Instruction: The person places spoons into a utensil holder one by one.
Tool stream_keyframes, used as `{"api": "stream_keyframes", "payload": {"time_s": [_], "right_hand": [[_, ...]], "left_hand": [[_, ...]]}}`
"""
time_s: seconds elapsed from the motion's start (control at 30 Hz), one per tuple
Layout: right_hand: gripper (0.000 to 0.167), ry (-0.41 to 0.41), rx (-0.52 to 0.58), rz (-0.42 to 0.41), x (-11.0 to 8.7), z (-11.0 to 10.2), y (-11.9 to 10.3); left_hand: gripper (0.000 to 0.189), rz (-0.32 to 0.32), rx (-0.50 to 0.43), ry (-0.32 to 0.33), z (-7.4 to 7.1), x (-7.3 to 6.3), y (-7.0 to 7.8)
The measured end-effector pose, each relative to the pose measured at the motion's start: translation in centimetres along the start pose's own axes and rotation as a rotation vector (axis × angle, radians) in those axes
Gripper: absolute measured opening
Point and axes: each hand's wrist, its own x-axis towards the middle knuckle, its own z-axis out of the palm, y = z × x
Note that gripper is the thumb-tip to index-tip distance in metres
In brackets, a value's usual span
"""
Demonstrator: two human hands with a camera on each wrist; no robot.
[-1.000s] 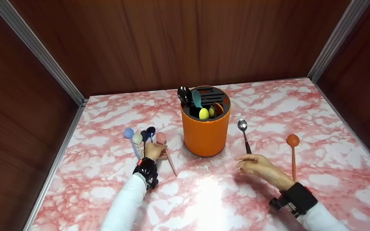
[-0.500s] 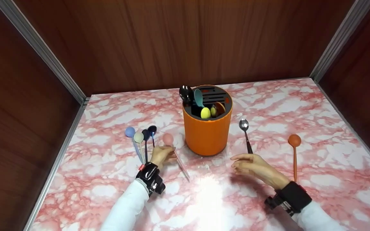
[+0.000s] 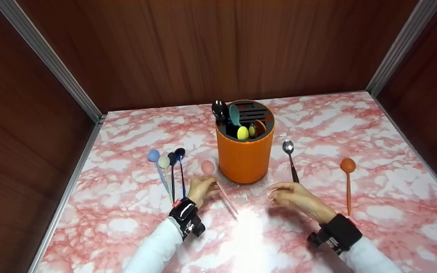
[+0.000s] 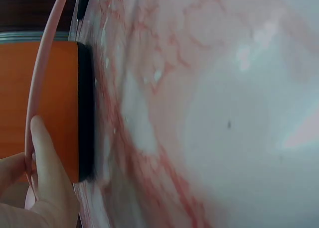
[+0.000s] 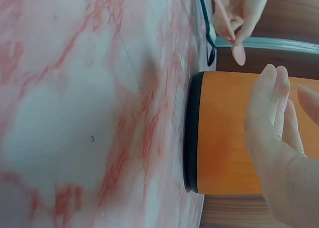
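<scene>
My left hand (image 3: 200, 189) pinches a pink spoon (image 3: 227, 198) near its bowl, held above the table with the handle slanting toward me. In the left wrist view the pink handle (image 4: 40, 73) passes between thumb and fingers. My right hand (image 3: 298, 198) holds nothing; its fingers are relaxed, just in front of a metal spoon with a dark handle (image 3: 293, 168). Between the hands and farther back stands an orange utensil holder (image 3: 244, 161), with black, teal and yellow-green spoons among those in its slotted top. The right wrist view shows the pink spoon's bowl (image 5: 239, 54) beside the holder.
Left of my left hand lie a light blue spoon (image 3: 153, 156), a pale green spoon (image 3: 164, 162), a black spoon (image 3: 172, 159) and a dark blue spoon (image 3: 180, 153). An orange spoon (image 3: 348, 167) lies at the right. Wood panels (image 3: 165, 57) enclose the marbled table.
My left hand has moved right with the pink spoon, away from the other spoons and closer to the holder. My right hand has shifted slightly left.
</scene>
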Motion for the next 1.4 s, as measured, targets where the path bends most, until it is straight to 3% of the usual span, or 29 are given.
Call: {"api": "stream_keyframes", "payload": {"time_s": [0.33, 0.6, 1.0, 1.4], "right_hand": [[0.033, 0.015, -0.021, 0.025, 0.5, 0.7, 0.4], [0.032, -0.109, -0.008, -0.04, 1.1, 0.2, 1.6], [0.036, -0.041, -0.027, 0.068, 1.3, 2.2, 1.6], [0.041, -0.096, -0.034, 0.083, 1.6, 3.0, 2.8]], "left_hand": [[0.022, 0.023, -0.039, -0.047, 1.4, -1.2, -0.6], [0.015, 0.025, -0.079, -0.06, 2.2, -2.0, -0.9], [0.005, 0.022, -0.121, -0.074, 3.6, -3.0, -1.3], [0.003, 0.054, -0.134, -0.063, 4.8, -4.3, -1.5]]}}
